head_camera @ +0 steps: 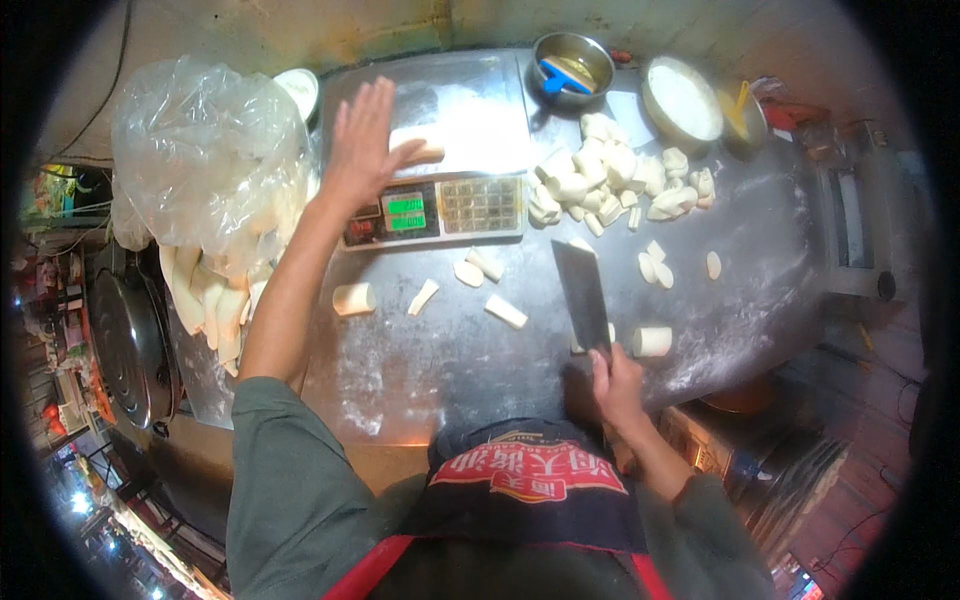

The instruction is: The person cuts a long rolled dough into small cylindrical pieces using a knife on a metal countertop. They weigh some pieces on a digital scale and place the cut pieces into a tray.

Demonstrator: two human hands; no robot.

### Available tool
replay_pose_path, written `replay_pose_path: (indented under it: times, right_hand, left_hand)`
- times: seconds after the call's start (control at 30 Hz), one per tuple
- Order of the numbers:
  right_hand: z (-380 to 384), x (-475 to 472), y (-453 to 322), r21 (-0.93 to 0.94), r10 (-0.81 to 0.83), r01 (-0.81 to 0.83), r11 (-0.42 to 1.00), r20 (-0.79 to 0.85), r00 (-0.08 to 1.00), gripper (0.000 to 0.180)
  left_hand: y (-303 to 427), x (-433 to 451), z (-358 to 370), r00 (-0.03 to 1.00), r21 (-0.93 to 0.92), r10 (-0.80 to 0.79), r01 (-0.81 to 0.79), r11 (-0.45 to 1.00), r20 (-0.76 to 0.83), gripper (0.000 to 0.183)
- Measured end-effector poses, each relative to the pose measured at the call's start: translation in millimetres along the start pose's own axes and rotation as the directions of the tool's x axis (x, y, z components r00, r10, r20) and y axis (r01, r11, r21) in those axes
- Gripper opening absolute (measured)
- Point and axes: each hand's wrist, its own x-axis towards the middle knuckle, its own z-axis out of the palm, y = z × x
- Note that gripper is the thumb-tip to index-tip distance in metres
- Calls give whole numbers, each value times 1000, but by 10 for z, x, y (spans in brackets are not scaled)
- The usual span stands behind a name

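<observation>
My left hand [362, 142] is spread flat over the steel pan of a digital scale [461, 97]. Its thumb reaches across a piece of white dough [429, 148] on the pan; whether it touches the dough I cannot tell. In my right hand [621, 382] is the handle of a cleaver [581, 292], its broad blade pointing away from me. The blade partly hides some dough beneath it. Just right of the blade lies a dough cylinder [652, 341]. Between my hands, several cut dough pieces [505, 311] lie scattered, with a thicker cylinder [354, 299] toward the left.
A heap of dough chunks [592, 169] lies right of the scale on the floured metal table [465, 375]. Behind it stand a metal bowl [574, 45] with a blue-handled brush and a bowl of white powder [681, 97]. Clear plastic [214, 157] covers long dough strips [217, 300] at left.
</observation>
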Motion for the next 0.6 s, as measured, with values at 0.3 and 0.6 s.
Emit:
replay_pose_path:
  times: [0.3, 0.6]
  right_hand:
    - [8, 62, -52, 52, -6, 4, 999, 32, 999, 10]
    - [6, -14, -26, 34, 36, -37, 999, 18, 999, 10]
  left_hand:
    - [-61, -80, -216, 988, 1, 53, -53, 999, -143, 88]
    - [49, -58, 169, 989, -131, 126, -115, 985, 80, 74]
